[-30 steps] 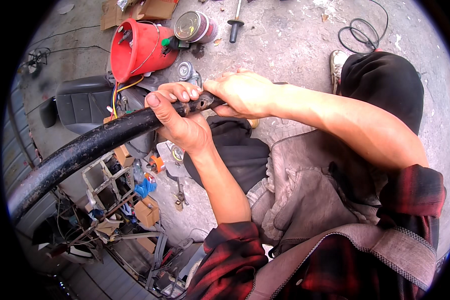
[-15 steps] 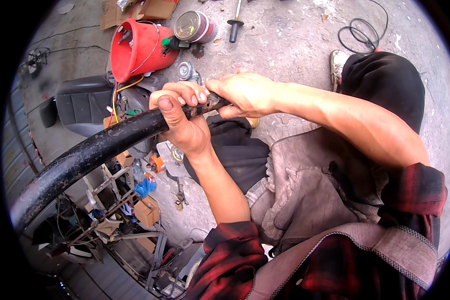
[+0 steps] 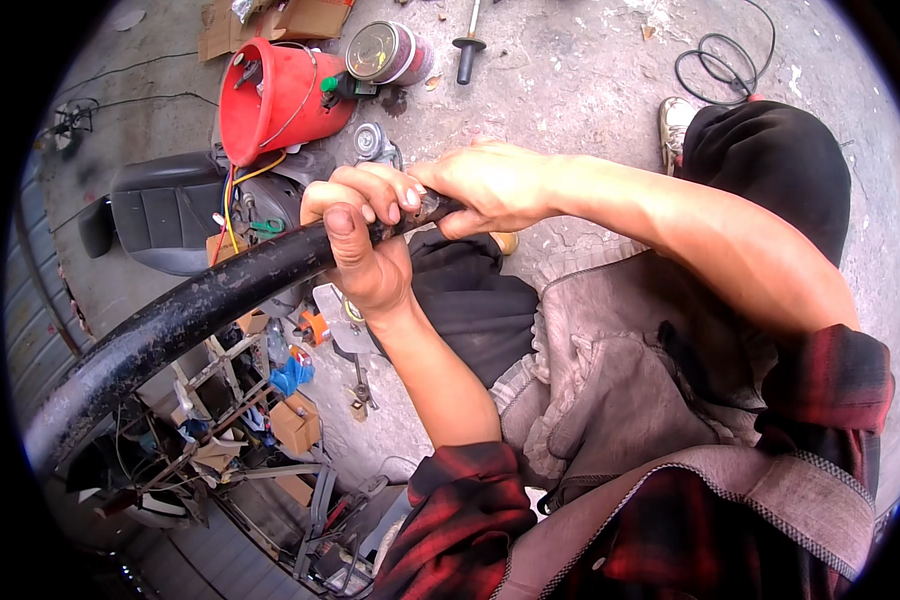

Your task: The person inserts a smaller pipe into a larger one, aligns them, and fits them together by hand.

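Observation:
A long, curved black metal bar (image 3: 210,295), its paint scuffed, runs from the left rim of the picture up to my hands in the middle. My left hand (image 3: 370,235) is wrapped round it from below, with the thumb up along the near side and the fingers over the top. Just right of that, my right hand (image 3: 490,185) is closed at the bar's right end, palm down. Worn, bare metal shows on the bar between the two hands. My right fingers hide what lies at the very tip.
Behind the bar stand a red bucket (image 3: 270,100) and a round tin (image 3: 382,52). A black car seat (image 3: 170,215) lies at left. Metal frames and cardboard boxes (image 3: 295,422) crowd the lower left. A black-handled rod (image 3: 466,62) and a cable (image 3: 720,65) lie on the concrete.
The bar's left part has shifted slightly. My left fingers have moved a little right, nearer my right hand, and both hands keep their grip.

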Demonstrator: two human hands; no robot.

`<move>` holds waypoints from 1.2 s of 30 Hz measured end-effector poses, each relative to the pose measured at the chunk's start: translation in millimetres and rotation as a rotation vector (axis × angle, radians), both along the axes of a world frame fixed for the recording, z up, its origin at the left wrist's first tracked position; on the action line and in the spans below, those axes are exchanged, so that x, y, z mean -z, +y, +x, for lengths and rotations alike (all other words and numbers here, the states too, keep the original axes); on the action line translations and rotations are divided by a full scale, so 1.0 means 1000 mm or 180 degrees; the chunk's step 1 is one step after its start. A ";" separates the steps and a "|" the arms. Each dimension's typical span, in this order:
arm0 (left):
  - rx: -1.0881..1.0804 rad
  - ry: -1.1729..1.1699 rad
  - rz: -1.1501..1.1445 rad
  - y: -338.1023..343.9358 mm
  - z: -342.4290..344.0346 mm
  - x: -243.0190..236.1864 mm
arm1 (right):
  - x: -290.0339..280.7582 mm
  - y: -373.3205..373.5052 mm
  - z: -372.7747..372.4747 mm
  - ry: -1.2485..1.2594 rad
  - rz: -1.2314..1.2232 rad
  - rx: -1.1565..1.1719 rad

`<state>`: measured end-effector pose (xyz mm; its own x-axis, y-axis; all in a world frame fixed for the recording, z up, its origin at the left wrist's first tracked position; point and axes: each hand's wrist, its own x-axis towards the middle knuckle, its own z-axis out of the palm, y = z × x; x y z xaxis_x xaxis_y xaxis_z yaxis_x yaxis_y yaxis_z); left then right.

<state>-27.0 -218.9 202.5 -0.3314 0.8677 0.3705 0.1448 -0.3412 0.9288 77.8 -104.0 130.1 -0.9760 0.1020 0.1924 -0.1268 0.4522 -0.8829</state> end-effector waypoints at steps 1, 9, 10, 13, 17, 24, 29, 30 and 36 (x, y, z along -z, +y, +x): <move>0.0157 -0.0009 0.0016 0.000 -0.001 0.000 | 0.002 0.000 0.001 0.0011 -0.0012 -0.0051; -0.0381 0.0197 0.0232 -0.001 0.007 -0.006 | 0.001 -0.002 0.007 -0.0147 -0.0021 -0.0018; -0.0799 0.0221 0.0275 -0.002 0.014 -0.013 | -0.001 -0.005 0.007 -0.0190 0.0033 -0.0025; -0.1374 -0.0340 0.0665 -0.004 0.026 -0.053 | 0.003 -0.010 0.005 -0.0292 0.0057 0.0130; -0.2223 -0.0286 0.0486 0.011 0.039 -0.065 | -0.002 -0.013 0.007 -0.0320 0.0131 0.0139; -0.0913 -0.0266 0.0508 0.003 0.018 -0.060 | -0.002 -0.003 0.005 -0.0248 -0.0028 -0.0034; 0.0132 -0.0268 0.0510 0.001 0.005 -0.061 | -0.002 0.004 0.010 -0.0217 -0.0226 -0.0224; 0.0362 -0.0281 0.0546 0.002 0.003 -0.061 | 0.001 0.004 0.009 -0.0162 -0.0242 -0.0269; 0.1418 -0.0424 0.0833 0.005 -0.010 -0.053 | -0.001 0.006 0.011 -0.0208 -0.0201 -0.0487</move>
